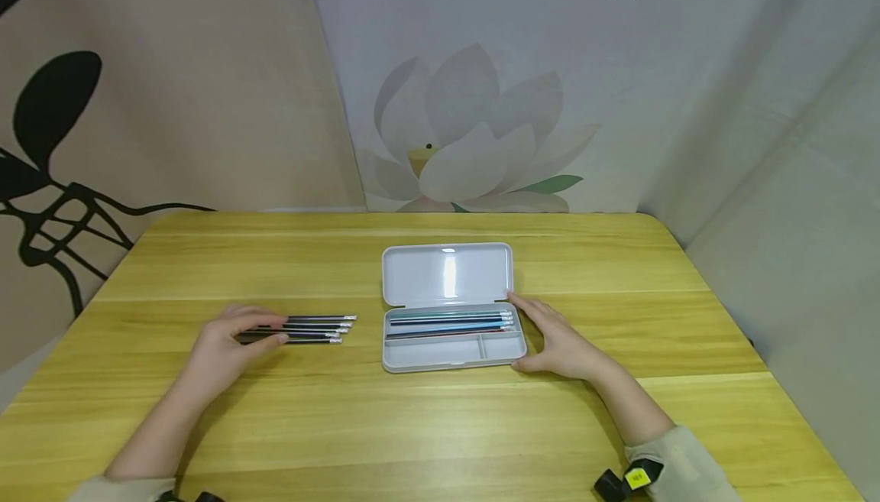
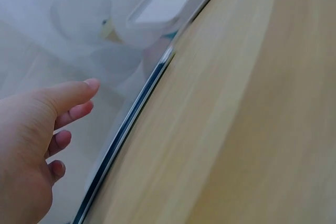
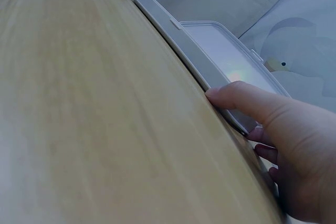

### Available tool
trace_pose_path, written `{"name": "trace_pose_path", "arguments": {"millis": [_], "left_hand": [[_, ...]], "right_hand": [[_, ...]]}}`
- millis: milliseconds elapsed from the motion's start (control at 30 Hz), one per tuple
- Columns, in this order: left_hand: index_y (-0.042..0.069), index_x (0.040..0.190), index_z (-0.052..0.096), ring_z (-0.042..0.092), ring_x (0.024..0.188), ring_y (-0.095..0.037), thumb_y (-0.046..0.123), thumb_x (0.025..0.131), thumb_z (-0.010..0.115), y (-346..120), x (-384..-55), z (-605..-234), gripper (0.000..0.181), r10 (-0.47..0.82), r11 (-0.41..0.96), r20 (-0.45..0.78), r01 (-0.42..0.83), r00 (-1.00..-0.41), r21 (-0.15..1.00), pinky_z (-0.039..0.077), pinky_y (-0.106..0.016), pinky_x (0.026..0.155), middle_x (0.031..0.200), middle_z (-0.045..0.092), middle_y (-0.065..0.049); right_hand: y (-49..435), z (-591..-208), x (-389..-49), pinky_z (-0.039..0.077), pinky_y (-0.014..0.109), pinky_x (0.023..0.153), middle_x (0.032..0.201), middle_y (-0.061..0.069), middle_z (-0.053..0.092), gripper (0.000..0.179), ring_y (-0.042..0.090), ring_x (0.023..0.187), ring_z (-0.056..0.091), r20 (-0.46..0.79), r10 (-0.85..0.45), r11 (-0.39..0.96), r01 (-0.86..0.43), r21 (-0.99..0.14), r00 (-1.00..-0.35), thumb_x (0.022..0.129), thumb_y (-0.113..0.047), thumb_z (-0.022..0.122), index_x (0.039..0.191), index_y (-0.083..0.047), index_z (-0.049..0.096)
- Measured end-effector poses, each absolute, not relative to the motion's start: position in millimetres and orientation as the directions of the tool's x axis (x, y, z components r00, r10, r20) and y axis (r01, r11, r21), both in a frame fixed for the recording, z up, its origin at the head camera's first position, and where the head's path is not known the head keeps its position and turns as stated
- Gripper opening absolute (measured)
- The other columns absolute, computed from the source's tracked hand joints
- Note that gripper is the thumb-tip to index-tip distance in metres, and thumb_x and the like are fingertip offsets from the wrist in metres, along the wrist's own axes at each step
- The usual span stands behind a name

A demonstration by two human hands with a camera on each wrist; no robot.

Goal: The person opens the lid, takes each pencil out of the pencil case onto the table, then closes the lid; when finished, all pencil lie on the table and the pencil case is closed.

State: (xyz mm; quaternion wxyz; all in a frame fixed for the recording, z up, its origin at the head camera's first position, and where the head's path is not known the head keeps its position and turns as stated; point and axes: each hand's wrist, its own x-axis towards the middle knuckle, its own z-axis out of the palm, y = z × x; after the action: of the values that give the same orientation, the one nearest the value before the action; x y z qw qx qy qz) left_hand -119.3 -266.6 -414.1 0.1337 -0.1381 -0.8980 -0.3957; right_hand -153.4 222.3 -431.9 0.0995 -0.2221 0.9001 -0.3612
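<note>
A white pencil case (image 1: 429,362) lies on the table with its lid (image 1: 419,276) raised at the back. Several pencils (image 1: 447,324), blue and dark, lie side by side in its long compartment. My right hand (image 1: 560,345) holds the case's right end, thumb at the front corner and fingers toward the back one. Left of the case is a row of several dark pencils (image 1: 316,331) with white eraser ends pointing right. Over their left ends is my left hand (image 1: 223,349), thumb and fingers parted on either side. In the left wrist view, that hand (image 2: 31,129) appears beside the pencils, its fingers loosely bent.
The case's small front compartments (image 1: 502,345) hold nothing visible. The wooden table (image 1: 412,433) runs back to a printed curtain (image 1: 481,120) with a lotus pattern. Black wrist cameras sit at both sleeves, one with a yellow label (image 1: 638,477).
</note>
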Motion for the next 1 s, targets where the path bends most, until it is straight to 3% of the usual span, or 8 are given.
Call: {"name": "trace_pose_path", "arguments": {"millis": [400, 700, 1000], "left_hand": [[0.009, 0.099, 0.075, 0.054, 0.1, -0.02, 0.012, 0.078, 0.08, -203, -127, -416, 0.022, 0.263, 0.557, 0.31, 0.406, -0.914, 0.724, 0.043, -0.041, 0.086, 0.103, 0.067, 0.0], [0.008, 0.099, 0.075, 0.054, 0.092, -0.018, 0.012, 0.078, 0.08, -165, -137, -418, 0.022, 0.372, 0.484, 0.317, 0.473, -0.873, 0.736, 0.046, -0.036, 0.075, 0.101, 0.069, 0.002], [0.009, 0.098, 0.075, 0.053, 0.089, -0.018, 0.014, 0.08, 0.079, -139, -148, -416, 0.02, 0.44, 0.467, 0.292, 0.494, -0.85, 0.733, 0.045, -0.036, 0.073, 0.099, 0.069, 0.005]], "right_hand": [[222, -431, -153, 0.021, 0.065, 0.102, 0.151, 0.013, 0.029, 0.103, 0.039, 0.136, 0.023, -0.021, -0.471, 0.642, -0.327, -0.693, -0.882, 0.068, -0.029, 0.085, 0.152, -0.025, 0.025], [223, -431, -155, 0.021, 0.064, 0.103, 0.15, 0.012, 0.031, 0.103, 0.038, 0.136, 0.025, -0.002, -0.48, 0.638, -0.347, -0.687, -0.877, 0.068, -0.029, 0.085, 0.152, -0.023, 0.026], [223, -432, -155, 0.021, 0.064, 0.103, 0.151, 0.012, 0.03, 0.103, 0.038, 0.137, 0.023, -0.016, -0.478, 0.64, -0.336, -0.691, -0.878, 0.069, -0.031, 0.085, 0.152, -0.025, 0.025]]}}
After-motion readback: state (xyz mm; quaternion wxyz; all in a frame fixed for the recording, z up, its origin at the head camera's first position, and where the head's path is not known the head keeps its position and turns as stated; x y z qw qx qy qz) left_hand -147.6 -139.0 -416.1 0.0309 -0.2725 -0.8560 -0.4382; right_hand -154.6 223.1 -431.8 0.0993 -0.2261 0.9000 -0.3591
